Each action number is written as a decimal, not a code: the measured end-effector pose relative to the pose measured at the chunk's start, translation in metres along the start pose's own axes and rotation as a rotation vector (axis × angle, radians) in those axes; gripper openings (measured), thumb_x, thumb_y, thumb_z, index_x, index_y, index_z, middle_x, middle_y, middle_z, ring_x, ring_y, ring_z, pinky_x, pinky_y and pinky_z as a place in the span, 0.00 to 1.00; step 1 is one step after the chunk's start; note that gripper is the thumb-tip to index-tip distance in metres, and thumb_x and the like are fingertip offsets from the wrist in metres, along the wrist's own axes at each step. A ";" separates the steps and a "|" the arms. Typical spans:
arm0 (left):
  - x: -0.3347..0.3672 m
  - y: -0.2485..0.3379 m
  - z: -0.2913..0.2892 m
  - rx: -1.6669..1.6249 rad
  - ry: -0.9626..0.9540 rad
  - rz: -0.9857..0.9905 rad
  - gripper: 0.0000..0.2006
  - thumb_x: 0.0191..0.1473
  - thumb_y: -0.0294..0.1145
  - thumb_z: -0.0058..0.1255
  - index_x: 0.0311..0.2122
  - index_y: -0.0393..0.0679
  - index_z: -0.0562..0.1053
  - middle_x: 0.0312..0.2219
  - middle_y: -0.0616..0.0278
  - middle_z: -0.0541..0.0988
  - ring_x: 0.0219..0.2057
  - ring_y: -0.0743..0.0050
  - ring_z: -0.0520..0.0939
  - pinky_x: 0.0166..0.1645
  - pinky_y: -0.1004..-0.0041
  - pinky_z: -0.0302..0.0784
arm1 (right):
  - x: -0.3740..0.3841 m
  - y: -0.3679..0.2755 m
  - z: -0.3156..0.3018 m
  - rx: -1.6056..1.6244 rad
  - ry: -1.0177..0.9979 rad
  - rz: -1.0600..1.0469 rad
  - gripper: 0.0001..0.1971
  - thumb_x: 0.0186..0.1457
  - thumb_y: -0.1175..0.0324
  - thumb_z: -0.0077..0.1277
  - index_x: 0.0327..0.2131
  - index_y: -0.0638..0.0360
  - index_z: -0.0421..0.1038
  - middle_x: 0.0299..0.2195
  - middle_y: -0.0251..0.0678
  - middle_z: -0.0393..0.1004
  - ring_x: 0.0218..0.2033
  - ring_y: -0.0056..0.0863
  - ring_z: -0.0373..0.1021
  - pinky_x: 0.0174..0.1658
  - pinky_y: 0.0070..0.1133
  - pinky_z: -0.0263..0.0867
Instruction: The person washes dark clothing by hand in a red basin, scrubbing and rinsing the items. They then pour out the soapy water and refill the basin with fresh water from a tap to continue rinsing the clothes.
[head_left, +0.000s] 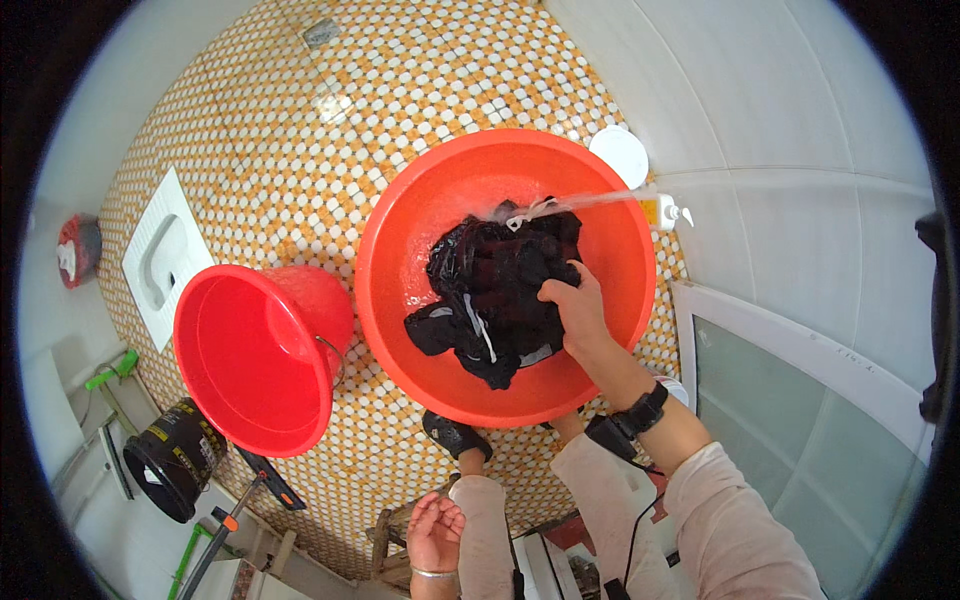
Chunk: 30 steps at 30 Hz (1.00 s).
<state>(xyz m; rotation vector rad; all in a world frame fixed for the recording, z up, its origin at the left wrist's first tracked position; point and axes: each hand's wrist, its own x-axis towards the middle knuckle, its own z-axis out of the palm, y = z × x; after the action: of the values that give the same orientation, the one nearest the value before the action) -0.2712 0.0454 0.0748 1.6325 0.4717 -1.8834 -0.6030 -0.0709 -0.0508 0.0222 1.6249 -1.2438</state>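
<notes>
- as the white squat toilet sits far left, the red bucket stands nearer, to its right
- left hand at the near side, palm up, fingers loosely curled
- black cloth bunched in the orange basin, mid-scene
- right hand in there, thumb and fingers pinching the black cloth!
- water jetting in from the right

Clothes in basin, bucket left

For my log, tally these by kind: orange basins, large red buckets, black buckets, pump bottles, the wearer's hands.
Orange basin: 1
Large red bucket: 1
Black bucket: 1
Pump bottle: 1
Hands, left hand and right hand: 2
Total: 6
</notes>
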 end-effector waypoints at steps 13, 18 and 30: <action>-0.044 0.033 0.021 0.120 -0.080 0.021 0.09 0.52 0.26 0.45 0.40 0.40 0.70 0.30 0.58 0.75 0.30 0.69 0.77 0.36 0.72 0.75 | -0.041 -0.010 -0.063 -1.006 -0.324 -0.208 0.15 0.46 0.69 0.51 0.40 0.61 0.69 0.38 0.44 0.71 0.40 0.39 0.69 0.44 0.30 0.64; -0.091 0.065 0.033 0.195 -0.118 0.014 0.08 0.53 0.25 0.45 0.39 0.40 0.70 0.30 0.58 0.76 0.30 0.70 0.77 0.35 0.73 0.75 | -0.129 -0.069 -0.101 -1.337 -0.351 -0.296 0.13 0.46 0.69 0.50 0.38 0.61 0.69 0.36 0.44 0.72 0.38 0.42 0.68 0.41 0.31 0.64; -0.320 0.203 0.090 0.708 -0.184 0.391 0.12 0.56 0.32 0.42 0.45 0.43 0.64 0.29 0.69 0.68 0.25 0.82 0.65 0.29 0.82 0.66 | -0.266 -0.184 -0.174 -1.707 -0.449 -0.222 0.15 0.44 0.72 0.53 0.39 0.59 0.67 0.38 0.41 0.70 0.42 0.41 0.66 0.46 0.34 0.59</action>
<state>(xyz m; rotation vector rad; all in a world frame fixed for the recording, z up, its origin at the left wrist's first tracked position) -0.1885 -0.0987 0.4269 1.7644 -0.6236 -1.9665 -0.7039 0.1085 0.2534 -1.3794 1.7878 0.3160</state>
